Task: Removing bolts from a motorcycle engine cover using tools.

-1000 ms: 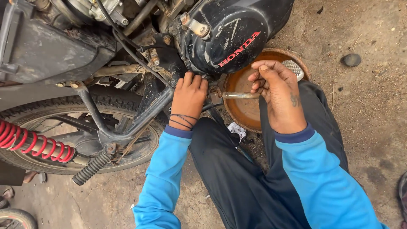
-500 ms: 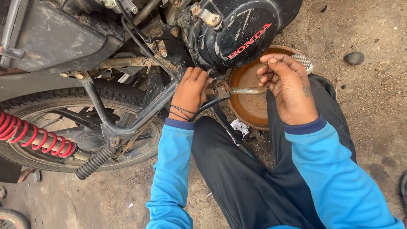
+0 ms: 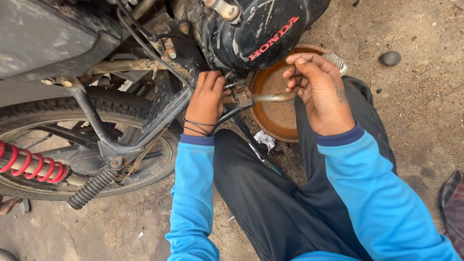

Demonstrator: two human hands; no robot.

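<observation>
- Left hand point(image 3: 207, 99) wraps the bracket right under the black engine cover point(image 3: 263, 31).
- Right hand point(image 3: 319, 94) pinches a metal wrench point(image 3: 270, 97), seated on the fitting over the rusty drain pan point(image 3: 273, 113).
- Looks mid-job, fitting not off yet.

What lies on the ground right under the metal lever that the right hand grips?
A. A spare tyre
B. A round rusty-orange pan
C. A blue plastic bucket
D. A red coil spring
B: the right hand closes on the metal lever and the round rusty-orange pan sits on the dirt directly beneath, beside the black engine cover; the left hand grips by the frame.
</observation>
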